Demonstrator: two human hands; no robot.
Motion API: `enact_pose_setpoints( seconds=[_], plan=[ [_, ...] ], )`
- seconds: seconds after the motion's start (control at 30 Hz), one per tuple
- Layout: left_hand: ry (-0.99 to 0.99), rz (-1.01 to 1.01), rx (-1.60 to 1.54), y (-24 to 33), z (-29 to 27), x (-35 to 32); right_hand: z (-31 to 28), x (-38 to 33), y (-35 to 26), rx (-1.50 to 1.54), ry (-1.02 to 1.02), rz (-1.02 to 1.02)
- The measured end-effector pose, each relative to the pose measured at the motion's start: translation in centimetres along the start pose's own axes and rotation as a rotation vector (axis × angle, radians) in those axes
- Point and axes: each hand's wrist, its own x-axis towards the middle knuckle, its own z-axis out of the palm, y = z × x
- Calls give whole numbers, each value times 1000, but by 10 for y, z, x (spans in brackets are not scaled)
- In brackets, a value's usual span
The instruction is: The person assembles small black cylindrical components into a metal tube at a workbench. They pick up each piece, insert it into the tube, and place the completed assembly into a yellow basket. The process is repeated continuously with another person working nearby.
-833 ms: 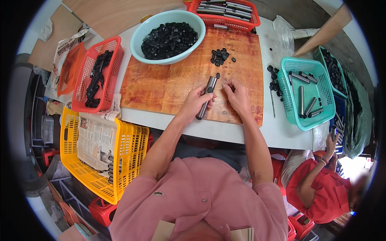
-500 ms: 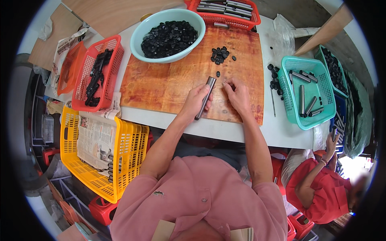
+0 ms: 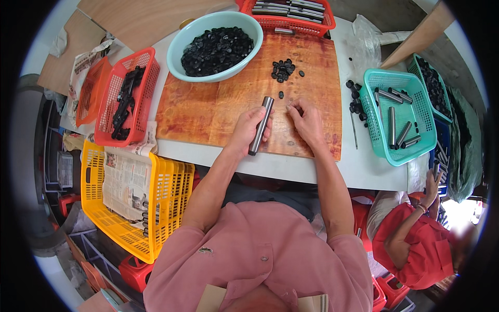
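My left hand (image 3: 243,131) is wrapped round a shiny metal tube (image 3: 261,126) with a dark lower end, held slantwise over a reddish-brown wooden board (image 3: 195,114). To its right, apart from the tube, my right hand (image 3: 309,124) has its fingers curled and thumb pressed in. Whatever sits in that pinch, if anything, is too small to make out. One small black cap (image 3: 281,95) lies on the board just beyond the hands. Farther up is a loose cluster of black caps (image 3: 282,70), and a pale blue bowl (image 3: 174,58) full of them stands at the board's far left.
Red baskets (image 3: 152,78) (image 3: 331,23) stand left and at the back. A green basket (image 3: 372,78) with metal tubes is on the right, near scattered caps (image 3: 356,107) and a thin rod (image 3: 354,131). A yellow crate (image 3: 156,208) sits lower left. A person in red (image 3: 413,244) works at right.
The tube in my left hand has shifted slightly left and stands a little steeper. My right hand stays almost in place, its fingers still curled. The view has shifted slightly.
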Motion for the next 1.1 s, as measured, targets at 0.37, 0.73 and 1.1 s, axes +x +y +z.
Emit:
enact_pose_setpoints(
  seconds=[0.37,0.73,1.1],
  plan=[
    [17,102,201,-7,27,9,0,1,9,112,-9,9],
    [105,309,350,-20,42,21,-6,-4,1,327,-74,81],
    [81,195,-115,-21,4,34,14,19,-6,-78,146,16]
  ],
)
